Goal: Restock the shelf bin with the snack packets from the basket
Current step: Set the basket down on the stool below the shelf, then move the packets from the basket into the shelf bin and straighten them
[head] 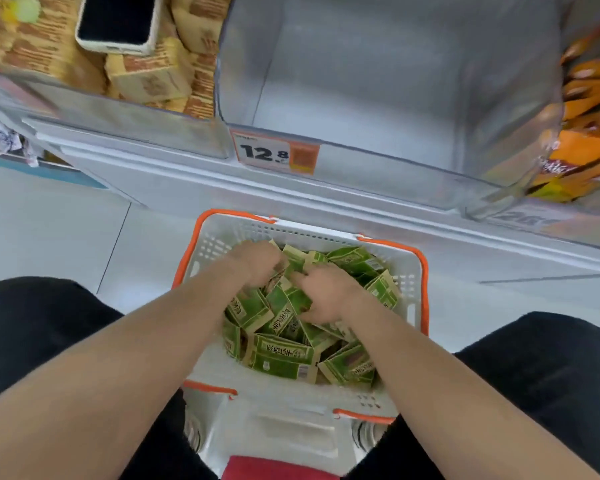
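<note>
1. A white basket (pixel 219 244) with orange handles stood on the pale tiled floor (pixel 49 230), between the person's black-trousered knees.
2. Green snack packets (pixel 281 358) lay heaped inside the basket, tumbled at all angles.
3. The left hand (pixel 257 261) reached into the far side of the basket, its fingers curled down round some packets.
4. The right hand (pixel 326 296) lay on the heap just beside the left, fingers partly spread; I cannot tell whether it held a packet.
5. Beyond the basket ran a white shelf edge (pixel 187 181), and above it sat the clear shelf bin (pixel 395 81), with a price tag (pixel 276 152) reading 12.8 on its front.
6. Beyond and left of the basket, a bin held tan packets (pixel 153 74) with a phone (pixel 118 22) lying on top.
7. Beyond and right of the basket, a bin held orange packets (pixel 589 140).
</note>
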Demonstrator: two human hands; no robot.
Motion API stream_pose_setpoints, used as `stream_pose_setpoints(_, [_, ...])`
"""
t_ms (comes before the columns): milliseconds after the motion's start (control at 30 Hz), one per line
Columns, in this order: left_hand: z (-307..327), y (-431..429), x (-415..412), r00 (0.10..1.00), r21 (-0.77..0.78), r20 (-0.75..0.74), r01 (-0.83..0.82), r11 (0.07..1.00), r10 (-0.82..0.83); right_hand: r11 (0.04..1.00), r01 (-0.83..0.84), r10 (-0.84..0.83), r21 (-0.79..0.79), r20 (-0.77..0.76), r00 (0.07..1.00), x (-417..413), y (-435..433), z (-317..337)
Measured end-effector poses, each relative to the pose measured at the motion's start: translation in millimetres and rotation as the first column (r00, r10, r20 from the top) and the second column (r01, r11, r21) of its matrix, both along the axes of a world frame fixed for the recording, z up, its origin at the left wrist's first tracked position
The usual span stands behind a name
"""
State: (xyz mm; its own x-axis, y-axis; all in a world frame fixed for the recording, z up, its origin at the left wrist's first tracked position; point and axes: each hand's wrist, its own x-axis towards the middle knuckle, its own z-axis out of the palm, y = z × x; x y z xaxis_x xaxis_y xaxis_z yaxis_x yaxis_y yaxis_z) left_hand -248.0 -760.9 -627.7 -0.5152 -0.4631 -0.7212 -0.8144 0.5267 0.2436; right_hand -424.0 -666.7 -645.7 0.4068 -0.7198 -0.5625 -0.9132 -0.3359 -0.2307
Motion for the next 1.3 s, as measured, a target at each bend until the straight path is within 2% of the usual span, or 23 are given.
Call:
stream_pose_setpoints(167, [-50,-18,5,0.995,-0.07,-0.093,-0.05,0.996,0.043,1.0,0.006,-0.007,0.013,0.076,0.997,7,-33,-49])
stream_pose_setpoints(300, [-72,-15,16,0.978,-0.15,-0.177,-0.134,0.98,0.106,0.999,-0.005,0.003,0.042,0.051,0.999,19,-60,-57])
stream_pose_setpoints(400, [-74,-14,13,0.965,-0.148,-0.207,-0.197,0.969,0.164,0.996,0.054,-0.059,0.071,0.066,0.996,21,-64,-56])
stream_pose_setpoints(733, [-67,15,31,0.855,-0.025,-0.409,-0.359,0.933,0.318,0.901,0.373,-0.409,0.222,0.148,0.901,27,-54,-44])
stream_pose_setpoints(800, [-58,14,34,0.835,-0.002,-0.422,-0.39,0.921,0.353,0.888,0.407,-0.448,0.212,0.201,0.871,37,-53,-34])
stream_pose_setpoints(933, [-19,12,34,0.795,0.092,-0.4,-0.459,0.883,0.456,0.886,0.457,-0.459,0.077,0.281,0.843,43,-41,-5])
stream_pose_setpoints(1000, [-4,14,30,0.732,0.17,-0.427,-0.512,0.842,0.532,0.858,0.513,-0.478,-0.006,0.35,0.805,31,-36,11])
stream_pose_setpoints(1133, [15,25,16,0.411,0.394,-0.567,-0.626,0.673,0.714,0.71,0.671,-0.474,-0.212,0.561,0.679,8,-27,36])
stream_pose_setpoints(1200, [27,33,8,0.347,0.347,-0.665,-0.64,0.686,0.661,0.602,0.757,-0.456,-0.254,0.669,0.587,4,-22,46])
stream_pose_setpoints(1267, [38,40,2,0.316,0.286,-0.745,-0.644,0.709,0.588,0.504,0.828,-0.42,-0.247,0.767,0.485,5,-17,57])
stream_pose_setpoints(1300, [41,41,-1,0.267,0.292,-0.779,-0.646,0.705,0.567,0.462,0.859,-0.39,-0.22,0.819,0.42,6,-16,64])
